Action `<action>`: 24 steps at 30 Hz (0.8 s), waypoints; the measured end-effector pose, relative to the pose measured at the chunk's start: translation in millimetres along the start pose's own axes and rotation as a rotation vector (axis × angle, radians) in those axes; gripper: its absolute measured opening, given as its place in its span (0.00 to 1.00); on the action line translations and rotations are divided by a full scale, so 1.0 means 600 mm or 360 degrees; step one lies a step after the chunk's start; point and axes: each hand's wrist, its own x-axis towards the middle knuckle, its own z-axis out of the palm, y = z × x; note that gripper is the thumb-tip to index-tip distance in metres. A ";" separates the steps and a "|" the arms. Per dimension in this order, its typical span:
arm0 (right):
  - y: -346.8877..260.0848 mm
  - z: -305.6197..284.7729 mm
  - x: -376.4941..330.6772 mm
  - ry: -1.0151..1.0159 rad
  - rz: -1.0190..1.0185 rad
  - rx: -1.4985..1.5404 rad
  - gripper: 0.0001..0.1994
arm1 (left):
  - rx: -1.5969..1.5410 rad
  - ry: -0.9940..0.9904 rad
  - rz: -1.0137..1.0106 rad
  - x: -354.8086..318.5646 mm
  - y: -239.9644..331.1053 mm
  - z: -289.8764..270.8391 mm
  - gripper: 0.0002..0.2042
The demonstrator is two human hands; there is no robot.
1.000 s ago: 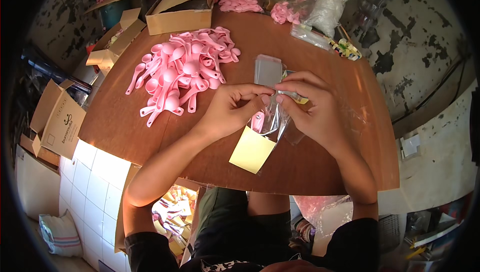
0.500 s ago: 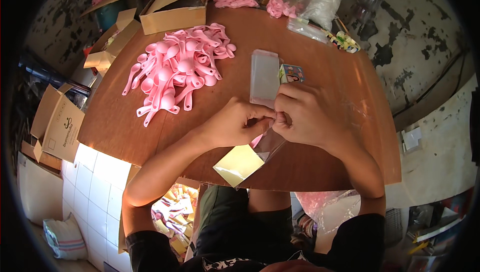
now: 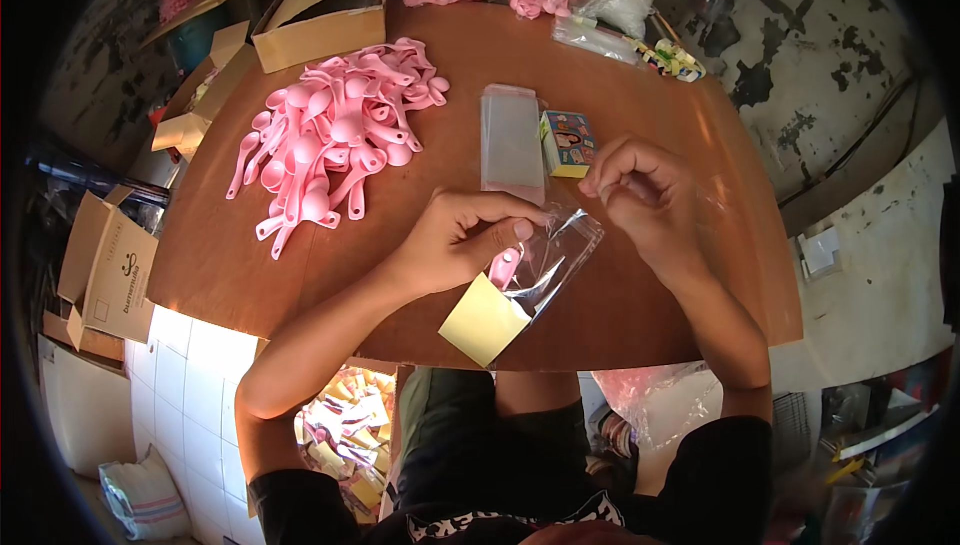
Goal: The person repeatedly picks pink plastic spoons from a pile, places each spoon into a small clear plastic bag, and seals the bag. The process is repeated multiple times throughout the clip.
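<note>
My left hand [image 3: 462, 242] pinches the upper edge of a clear plastic bag [image 3: 568, 257] between thumb and forefinger, over the near part of the table. Inside the bag show a pink spoon [image 3: 506, 267], partly covered by my fingers, and a pale yellow card [image 3: 484, 321] at the lower end. My right hand [image 3: 648, 207] is raised apart from the bag, to its right. Its fingers are curled with the tips together; whether something thin is between them I cannot make out. Just beyond lie a stack of flat clear bags [image 3: 512, 140] and a small stack of printed cards [image 3: 567, 145].
A heap of pink spoons [image 3: 335, 135] covers the left of the brown table [image 3: 420, 335]. Cardboard boxes [image 3: 325, 30] stand at the far left. More plastic packs [image 3: 600, 42] lie at the far right edge. Below the table, a box holds several packed yellow pieces [image 3: 350, 425].
My right hand has let go of the bag's edge and moved away to the right and up. The bag now spreads out from my left hand. The view has shifted slightly.
</note>
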 end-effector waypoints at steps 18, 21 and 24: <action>-0.016 0.030 -0.013 -0.0311 -0.0523 -0.1279 0.06 | 0.0177 -0.0058 -0.0023 0.002 0.008 0.007 0.11; -0.019 0.027 -0.013 -0.0405 -0.0396 -0.1334 0.06 | 0.0360 -0.0125 -0.0039 0.004 0.024 0.003 0.11; -0.020 0.027 -0.011 -0.0447 -0.0448 -0.1365 0.05 | 0.0504 -0.0166 -0.0083 0.002 0.030 0.004 0.12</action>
